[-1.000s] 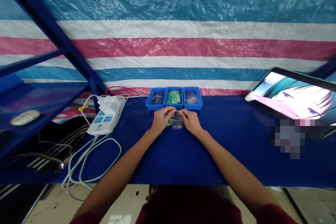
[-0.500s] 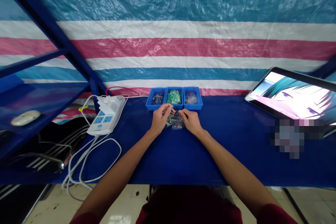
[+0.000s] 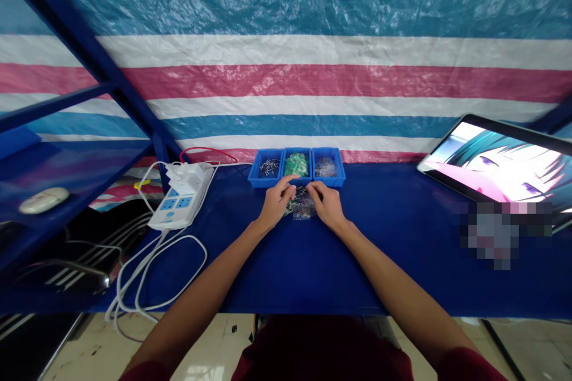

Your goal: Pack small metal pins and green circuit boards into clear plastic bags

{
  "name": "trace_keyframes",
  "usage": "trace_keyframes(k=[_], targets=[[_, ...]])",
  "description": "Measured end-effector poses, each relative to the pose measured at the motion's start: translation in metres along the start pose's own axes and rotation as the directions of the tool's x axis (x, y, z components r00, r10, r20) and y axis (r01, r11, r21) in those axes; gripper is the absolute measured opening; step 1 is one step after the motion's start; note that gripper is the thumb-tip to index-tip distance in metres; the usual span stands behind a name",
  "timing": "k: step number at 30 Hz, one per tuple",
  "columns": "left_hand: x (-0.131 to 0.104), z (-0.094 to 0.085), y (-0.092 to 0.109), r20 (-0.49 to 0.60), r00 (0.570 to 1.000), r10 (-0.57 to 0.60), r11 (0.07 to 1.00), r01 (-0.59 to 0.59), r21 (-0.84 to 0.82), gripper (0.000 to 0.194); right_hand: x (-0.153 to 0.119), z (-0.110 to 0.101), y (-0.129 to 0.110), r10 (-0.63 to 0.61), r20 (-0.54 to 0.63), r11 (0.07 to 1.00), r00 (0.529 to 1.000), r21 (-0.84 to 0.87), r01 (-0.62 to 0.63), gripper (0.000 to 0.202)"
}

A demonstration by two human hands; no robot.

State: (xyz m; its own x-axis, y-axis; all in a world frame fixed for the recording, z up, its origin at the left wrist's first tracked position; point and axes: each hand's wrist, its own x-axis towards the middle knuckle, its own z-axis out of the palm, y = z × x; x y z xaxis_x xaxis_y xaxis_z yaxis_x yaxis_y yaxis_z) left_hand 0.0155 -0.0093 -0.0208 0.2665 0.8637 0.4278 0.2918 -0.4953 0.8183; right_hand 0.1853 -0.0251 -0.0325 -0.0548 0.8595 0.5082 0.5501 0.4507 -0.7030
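My left hand [image 3: 274, 205] is curled at the left of a small pile on the blue table, thumb against its bent fingers. Whatever lies between them is too small to make out. Opposite it, my right hand [image 3: 328, 205] is closed in a pinch at the pile's right edge, its contents also unclear. Between the hands lie clear plastic pieces [image 3: 304, 209], perhaps small bags, with green and metallic bits partly covered by my fingers. Just behind stand three joined blue bins: the left bin [image 3: 254, 182] holds dark and silvery pins, the middle bin [image 3: 298, 180] green pieces, the right bin [image 3: 329, 182] clear pieces.
A white power strip [image 3: 181, 202] with plugs and looped white cables [image 3: 147, 277] lies on the left. A tilted screen [image 3: 500, 164] stands at the right, with a pixelated patch before it. A white mouse [image 3: 43, 200] rests on the left shelf. Striped sheeting hangs behind.
My left hand has shifted slightly right and down, its index finger straighter above the thumb. My right hand has stayed nearly in place. The bins have not moved.
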Motion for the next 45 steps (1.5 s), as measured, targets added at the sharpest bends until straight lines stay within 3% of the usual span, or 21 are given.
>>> trace_keyframes(k=[7, 19, 24, 30, 32, 34, 37, 38, 39, 42, 45], targets=[[-0.002, 0.001, 0.008, 0.078, 0.994, -0.077, 0.994, 0.082, -0.065, 0.038, 0.0, -0.001, -0.004, -0.074, 0.07, 0.994, 0.995, 0.089, 0.068, 0.027], [-0.003, 0.0, 0.008, 0.042, 0.997, -0.069, 0.997, 0.071, -0.032, 0.034, -0.001, 0.0, -0.005, -0.107, 0.113, 0.992, 0.988, 0.077, 0.099, 0.032], [0.0, -0.001, 0.005, -0.033, 0.999, -0.024, 0.997, 0.026, 0.066, 0.031, 0.0, -0.003, -0.003, -0.046, 0.051, 0.996, 0.998, 0.08, 0.042, 0.036], [-0.001, -0.001, 0.01, 0.003, 0.997, 0.075, 0.987, -0.074, 0.143, 0.037, 0.0, -0.003, -0.004, -0.023, 0.065, 0.998, 0.998, 0.063, 0.019, 0.045], [-0.004, -0.003, 0.012, -0.065, 0.989, 0.131, 0.976, -0.117, 0.186, 0.037, 0.0, -0.003, -0.004, -0.036, 0.08, 0.998, 0.996, 0.055, 0.032, 0.049], [-0.005, -0.009, 0.011, -0.227, 0.947, 0.227, 0.945, -0.158, 0.287, 0.033, 0.0, -0.002, -0.005, -0.049, 0.085, 0.997, 0.995, 0.056, 0.044, 0.051], [0.0, -0.024, 0.004, -0.477, 0.791, 0.382, 0.861, -0.118, 0.495, 0.028, -0.001, -0.002, -0.005, -0.055, 0.078, 0.997, 0.995, 0.06, 0.05, 0.053], [0.004, -0.029, 0.0, -0.506, 0.764, 0.401, 0.834, -0.076, 0.547, 0.027, -0.001, -0.002, -0.006, -0.053, 0.079, 0.997, 0.996, 0.057, 0.048, 0.053], [0.008, -0.034, -0.004, -0.495, 0.77, 0.402, 0.806, -0.041, 0.591, 0.026, 0.0, -0.002, -0.006, -0.051, 0.083, 0.998, 0.995, 0.052, 0.047, 0.053], [0.019, -0.04, -0.012, -0.402, 0.858, 0.32, 0.694, 0.077, 0.716, 0.023, 0.0, -0.002, -0.006, -0.052, 0.097, 0.998, 0.994, 0.036, 0.049, 0.053], [0.02, -0.037, -0.013, -0.296, 0.904, 0.307, 0.637, 0.036, 0.77, 0.024, 0.0, -0.002, -0.006, -0.059, 0.101, 0.998, 0.993, 0.023, 0.057, 0.052]])
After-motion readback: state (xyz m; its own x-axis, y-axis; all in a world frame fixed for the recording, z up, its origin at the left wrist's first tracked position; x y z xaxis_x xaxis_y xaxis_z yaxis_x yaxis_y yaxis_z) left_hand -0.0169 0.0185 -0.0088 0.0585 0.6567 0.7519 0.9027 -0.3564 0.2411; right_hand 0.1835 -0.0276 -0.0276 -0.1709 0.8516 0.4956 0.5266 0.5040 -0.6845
